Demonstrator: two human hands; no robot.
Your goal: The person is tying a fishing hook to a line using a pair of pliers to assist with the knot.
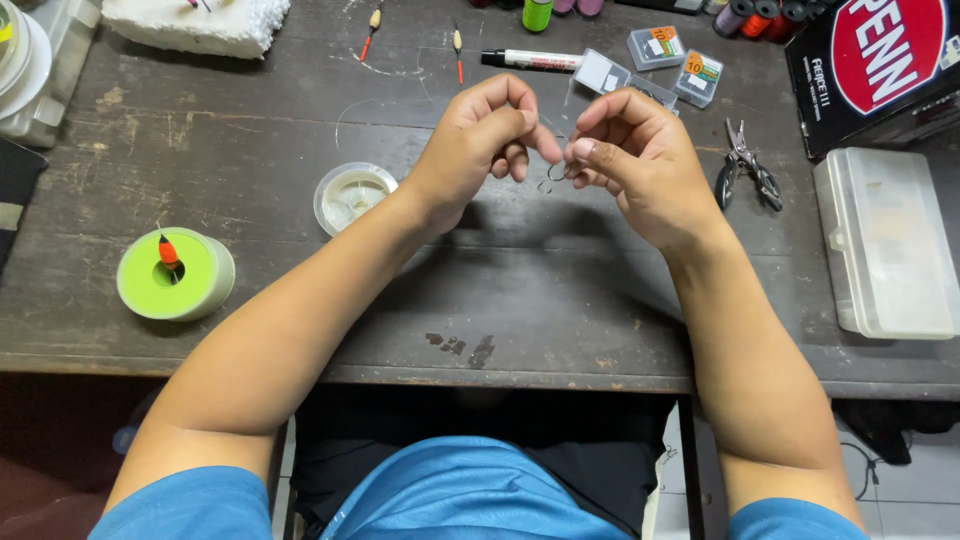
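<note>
Head view, only one: both hands raised over the middle of a dark, worn wooden table [250, 130], fingertips nearly meeting.

Left hand [478, 140]: fingers curled in tight, thumb and forefinger pinched together at the tip. What they pinch is too thin to see; probably clear fishing line, can't confirm.

Right hand [640, 160]: thumb and forefinger closed on the shank of a small metal hook [553, 174], other fingers loosely curled beneath. The hook's bend hangs just below and between the two sets of fingertips, touching the right fingers, just beside the left ones.

Around the fingers:
- Left of the left fingers, near: a round clear line spool [352, 195], lying flat.
- Well left and lower: a lime-green spool [176, 276] with an orange-and-black float [167, 251] stuck upright in its centre.
- Beyond the fingertips: a white marker pen [530, 60] with a black cap, lying across; just right of it, small clear hook boxes [655, 46], three or so.
- Further beyond, left: two slim floats [458, 50] with red stems, and a white foam block [195, 22] at the table's far edge.
- Right of the right fingers, near: small pliers [745, 165], lying flat, apart from the hand.
- Well right: a translucent plastic case [885, 240], lid closed; behind it a black-and-red carton [880, 60].
- Top edge: thread bobbins [762, 15], partly cut off.
</note>
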